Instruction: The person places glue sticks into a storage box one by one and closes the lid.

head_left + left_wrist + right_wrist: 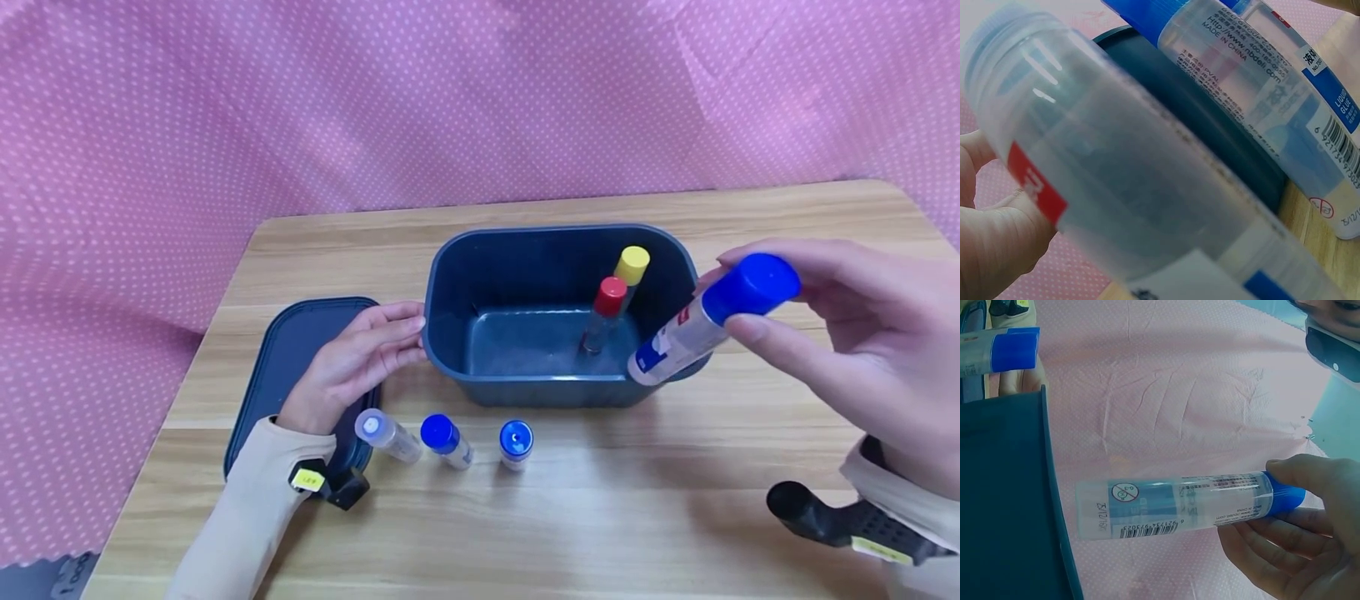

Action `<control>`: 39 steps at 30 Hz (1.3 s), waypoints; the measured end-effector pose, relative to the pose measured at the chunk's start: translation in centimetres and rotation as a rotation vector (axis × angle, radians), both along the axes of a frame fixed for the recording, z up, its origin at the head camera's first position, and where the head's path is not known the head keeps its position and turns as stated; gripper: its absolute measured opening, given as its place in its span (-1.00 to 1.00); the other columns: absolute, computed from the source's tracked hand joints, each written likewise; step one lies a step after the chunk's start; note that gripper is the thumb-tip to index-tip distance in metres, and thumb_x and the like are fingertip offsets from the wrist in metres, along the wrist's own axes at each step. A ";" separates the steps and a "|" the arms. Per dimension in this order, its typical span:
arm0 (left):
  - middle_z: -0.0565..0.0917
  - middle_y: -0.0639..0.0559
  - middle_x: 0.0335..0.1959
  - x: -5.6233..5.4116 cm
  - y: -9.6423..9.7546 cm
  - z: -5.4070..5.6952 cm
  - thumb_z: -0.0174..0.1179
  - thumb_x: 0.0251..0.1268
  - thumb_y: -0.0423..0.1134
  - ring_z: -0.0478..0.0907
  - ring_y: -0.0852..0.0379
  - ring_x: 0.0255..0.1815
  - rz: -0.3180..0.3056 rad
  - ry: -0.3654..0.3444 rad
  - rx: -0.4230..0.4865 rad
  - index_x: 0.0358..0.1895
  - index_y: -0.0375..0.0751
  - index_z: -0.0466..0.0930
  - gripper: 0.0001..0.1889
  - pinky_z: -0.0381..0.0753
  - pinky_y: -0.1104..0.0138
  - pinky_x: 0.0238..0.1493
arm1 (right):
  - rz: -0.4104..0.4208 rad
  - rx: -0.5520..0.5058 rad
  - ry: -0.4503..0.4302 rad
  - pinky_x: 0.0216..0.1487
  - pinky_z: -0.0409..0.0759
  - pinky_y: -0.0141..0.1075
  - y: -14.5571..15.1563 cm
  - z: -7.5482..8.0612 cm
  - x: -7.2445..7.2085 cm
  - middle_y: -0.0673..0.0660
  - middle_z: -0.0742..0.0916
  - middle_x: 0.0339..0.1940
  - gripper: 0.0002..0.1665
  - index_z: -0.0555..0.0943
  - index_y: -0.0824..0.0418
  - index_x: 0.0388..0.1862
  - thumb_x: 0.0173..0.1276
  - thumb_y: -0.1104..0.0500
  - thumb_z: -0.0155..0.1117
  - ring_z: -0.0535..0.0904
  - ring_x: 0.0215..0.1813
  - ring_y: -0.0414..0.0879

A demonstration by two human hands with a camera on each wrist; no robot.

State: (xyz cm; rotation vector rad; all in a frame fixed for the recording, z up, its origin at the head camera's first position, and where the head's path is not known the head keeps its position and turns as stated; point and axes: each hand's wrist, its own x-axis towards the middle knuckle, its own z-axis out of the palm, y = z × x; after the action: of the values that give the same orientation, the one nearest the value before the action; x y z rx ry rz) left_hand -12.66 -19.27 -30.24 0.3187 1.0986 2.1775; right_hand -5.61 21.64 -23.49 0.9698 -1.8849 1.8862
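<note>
My right hand (870, 342) holds a clear liquid glue bottle (678, 342) by its blue cap, thumb on one side and fingers on the other. The bottle slants, its base overlapping the front right rim of a dark blue bin (540, 392) in the head view. Inside the bin stand a red-capped bottle (597, 325) and a yellow-capped bottle (632, 265). At the bin's left end, my left hand (360, 362) has its fingers extended with the tips against the outer wall. Nearby stand two blue-capped glue bottles (446, 442) and one bottle with a pale translucent top (390, 437).
A dark blue lid (288, 367) lies on the wooden table (600, 533) under my left forearm. Behind the table hangs a pink dotted cloth (480, 100). Each wrist carries a black camera mount (832, 521).
</note>
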 end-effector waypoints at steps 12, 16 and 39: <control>0.69 -0.13 -0.16 0.0 0.0 -0.1 0.03 0.40 -0.52 0.67 0.07 -0.16 0.006 0.000 0.003 0.02 -0.36 0.58 -0.77 0.66 0.30 -0.04 | -0.192 0.369 0.064 0.02 0.61 -0.40 -0.8 0.2 -0.8 0.35 0.73 -0.19 -0.42 0.62 0.48 -0.07 -0.19 0.62 0.50 0.69 -0.12 0.02; 0.69 -0.13 -0.17 0.0 0.0 -0.1 0.03 0.40 -0.51 0.67 0.08 -0.17 0.010 0.004 -0.005 0.01 -0.36 0.59 -0.78 0.66 0.30 -0.04 | -0.262 0.554 0.094 -0.03 0.60 -0.49 -0.9 0.1 -1.1 0.13 0.76 -0.18 -0.33 0.66 0.28 -0.03 -0.24 0.56 0.57 0.69 -0.14 -0.14; 0.68 -0.13 -0.17 0.0 0.0 0.0 0.03 0.40 -0.51 0.67 0.08 -0.19 0.011 0.008 -0.005 0.01 -0.35 0.58 -0.78 0.67 0.30 -0.05 | -0.286 0.703 0.030 -0.24 0.57 -0.63 -2.0 -1.4 -2.4 0.00 0.77 -0.29 -0.45 0.67 0.18 -0.09 -0.14 0.42 0.60 0.67 -0.27 -0.41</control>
State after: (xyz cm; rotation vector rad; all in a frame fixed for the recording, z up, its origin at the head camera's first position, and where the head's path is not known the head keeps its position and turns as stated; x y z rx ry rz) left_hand -12.65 -19.26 -30.23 0.3202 1.1130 2.1847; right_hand -7.97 19.69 -24.93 0.8260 -2.5630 1.0451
